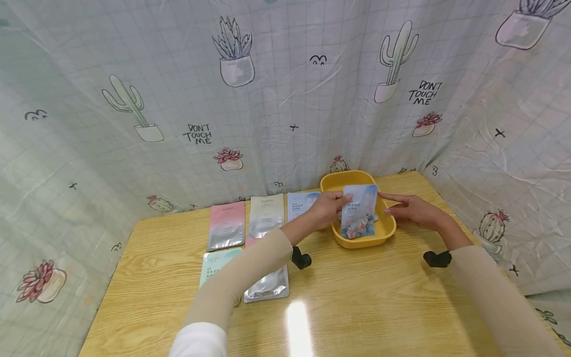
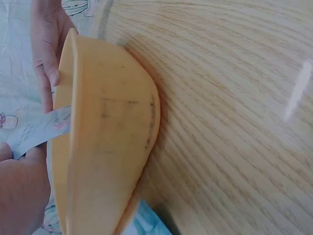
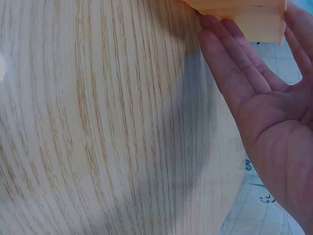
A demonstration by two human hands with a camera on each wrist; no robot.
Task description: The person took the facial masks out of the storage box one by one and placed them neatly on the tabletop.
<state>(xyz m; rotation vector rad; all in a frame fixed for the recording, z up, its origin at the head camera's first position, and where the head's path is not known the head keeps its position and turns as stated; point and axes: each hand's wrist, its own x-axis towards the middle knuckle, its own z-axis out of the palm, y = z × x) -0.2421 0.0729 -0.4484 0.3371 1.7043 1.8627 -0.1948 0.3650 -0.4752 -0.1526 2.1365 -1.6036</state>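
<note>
A blue sheet-mask packet with pink flowers (image 1: pixel 359 210) is upright over a yellow plastic basket (image 1: pixel 361 243). My left hand (image 1: pixel 327 207) pinches its left edge between thumb and fingers. In the left wrist view the packet (image 2: pixel 41 128) dips behind the basket's near wall (image 2: pixel 110 107). At the basket's right side is my right hand (image 1: pixel 415 212), thumb at the rim and index finger reaching toward the packet's top corner. The right wrist view shows the other fingers of that hand (image 3: pixel 274 107) nearly straight against the outside of the basket (image 3: pixel 259 19).
Left of the basket lie a blue packet (image 1: pixel 301 203), a cream packet (image 1: pixel 266 213), a pink-and-silver packet (image 1: pixel 226 225) and a mint packet (image 1: pixel 218 263). Another silver-ended packet (image 1: pixel 269 287) is partly under my left forearm. A patterned curtain (image 1: pixel 285 99) borders the wooden table (image 1: pixel 357 297).
</note>
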